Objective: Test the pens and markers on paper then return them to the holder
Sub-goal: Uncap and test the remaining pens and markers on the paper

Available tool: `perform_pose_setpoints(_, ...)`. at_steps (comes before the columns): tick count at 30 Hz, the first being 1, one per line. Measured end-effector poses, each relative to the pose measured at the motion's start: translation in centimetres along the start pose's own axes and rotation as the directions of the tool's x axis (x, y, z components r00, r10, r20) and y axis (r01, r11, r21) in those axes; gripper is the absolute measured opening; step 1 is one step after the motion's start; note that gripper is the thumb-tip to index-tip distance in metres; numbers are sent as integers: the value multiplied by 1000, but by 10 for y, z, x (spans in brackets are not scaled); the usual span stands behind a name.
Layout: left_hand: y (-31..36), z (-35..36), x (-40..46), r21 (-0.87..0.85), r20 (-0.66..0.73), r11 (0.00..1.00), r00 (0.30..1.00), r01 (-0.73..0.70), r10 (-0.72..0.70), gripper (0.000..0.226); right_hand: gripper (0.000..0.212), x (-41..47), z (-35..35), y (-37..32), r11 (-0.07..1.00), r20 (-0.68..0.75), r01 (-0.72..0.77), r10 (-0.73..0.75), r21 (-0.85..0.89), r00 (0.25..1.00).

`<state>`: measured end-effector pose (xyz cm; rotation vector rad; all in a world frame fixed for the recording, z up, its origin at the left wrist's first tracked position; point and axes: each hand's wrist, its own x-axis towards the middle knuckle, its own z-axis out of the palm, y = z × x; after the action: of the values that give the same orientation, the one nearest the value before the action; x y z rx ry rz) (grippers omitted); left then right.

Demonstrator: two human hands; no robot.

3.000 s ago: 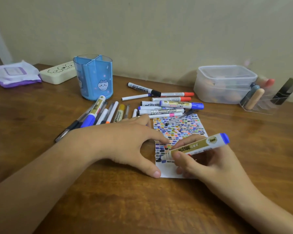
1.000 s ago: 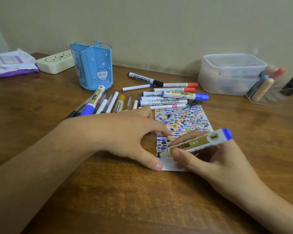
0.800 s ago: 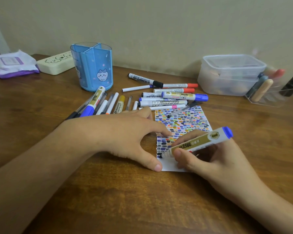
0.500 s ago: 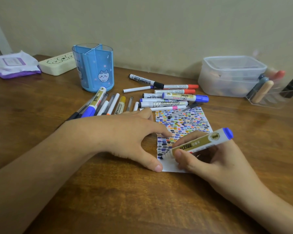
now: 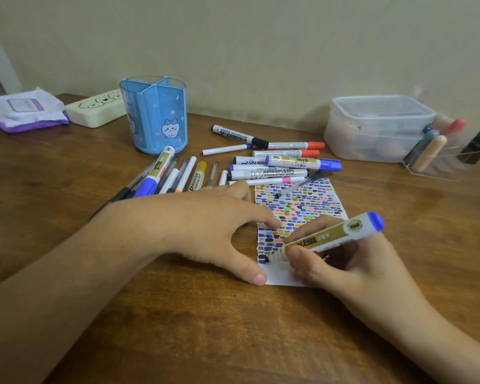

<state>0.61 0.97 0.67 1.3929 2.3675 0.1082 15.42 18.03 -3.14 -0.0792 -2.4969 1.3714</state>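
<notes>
The right hand [image 5: 352, 261] gripped a marker [image 5: 324, 238] between thumb and fingers, its blue end raised to the right and its dark tip down on the paper [image 5: 297, 212], at the lower left of the coloured dabs. The left hand [image 5: 205, 225] lay spread and held nothing, forefinger and thumb pressing the paper's left edge flat on the table [image 5: 67, 195]. The paper was covered with small dabs of many colours, white only along its near edge. A thin pen [image 5: 299, 185] lay across its far corner. Beyond the paper lay a pile of markers [image 5: 283, 164], and to the left a fan of pens [image 5: 175, 176]. The blue holder [image 5: 155, 117] stood upright just behind the fan; it seemed empty, though its walls were too cloudy to be sure. A clear tub [image 5: 377, 128] stood at the far right near the wall.
</notes>
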Motion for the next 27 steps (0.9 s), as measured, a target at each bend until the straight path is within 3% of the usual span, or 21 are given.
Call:
perform_pose_setpoints(13,-2,1,1,4,-14,1000,1000,-15,15,81,14,-1,2,-3,999,34,21,-22,27,999)
perform_pose_setpoints(24,-1,3,-3,13,-21,1000,999,-26,26,81,20,3,-8,-9,935,-93,-30,67,353,993)
perform_pose_setpoints(27,0,-1,-5,-37,-27,998,999,-44,43,79,57,4,-17,-14,910,-129,-33,94,413,987)
